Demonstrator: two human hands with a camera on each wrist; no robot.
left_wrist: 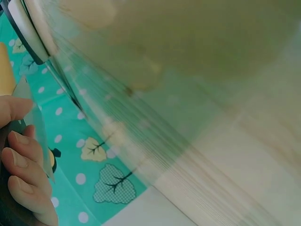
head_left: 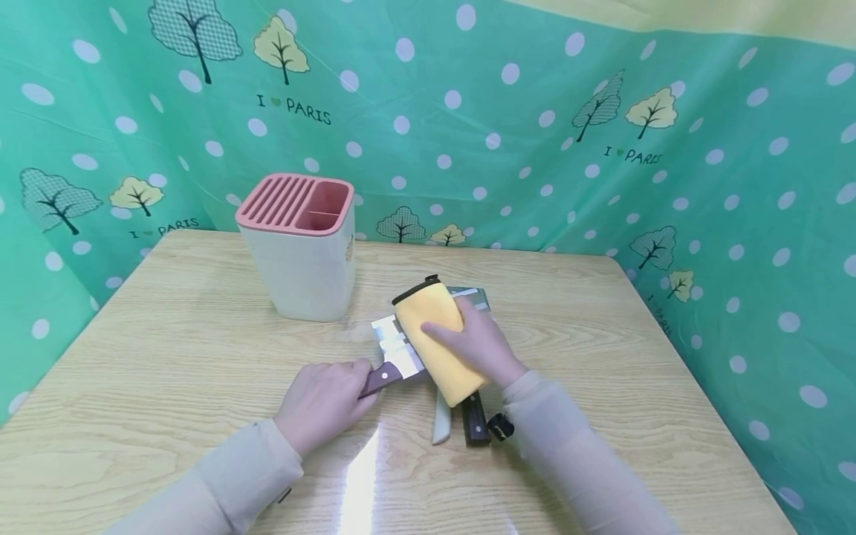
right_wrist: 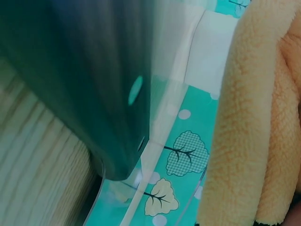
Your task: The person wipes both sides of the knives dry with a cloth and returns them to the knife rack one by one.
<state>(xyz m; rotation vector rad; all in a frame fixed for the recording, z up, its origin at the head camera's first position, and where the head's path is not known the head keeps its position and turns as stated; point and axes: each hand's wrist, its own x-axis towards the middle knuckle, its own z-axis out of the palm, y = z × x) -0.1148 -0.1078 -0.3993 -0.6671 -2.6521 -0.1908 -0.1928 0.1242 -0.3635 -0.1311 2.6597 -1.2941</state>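
Note:
In the head view my left hand (head_left: 328, 401) grips the brown handle (head_left: 381, 379) of a cleaver (head_left: 396, 348), its broad blade pointing away to the right. My right hand (head_left: 481, 342) holds a folded yellow cloth (head_left: 438, 357) over part of that blade; whether cloth and blade touch is hard to tell. Under the cloth, other knives lie on the table: a white handle (head_left: 442, 420) and a black handle (head_left: 475, 422) stick out toward me. A wide blade (head_left: 476, 297) shows beyond my right hand. The left wrist view shows curled fingers (left_wrist: 28, 193) round the dark handle.
A white knife holder (head_left: 301, 275) with a pink slotted top stands at the back left of the wooden table (head_left: 200, 357). Beside my right sleeve lies a small black object (head_left: 500, 426). Green dotted cloth (head_left: 428, 148) hangs behind the table and along its sides.

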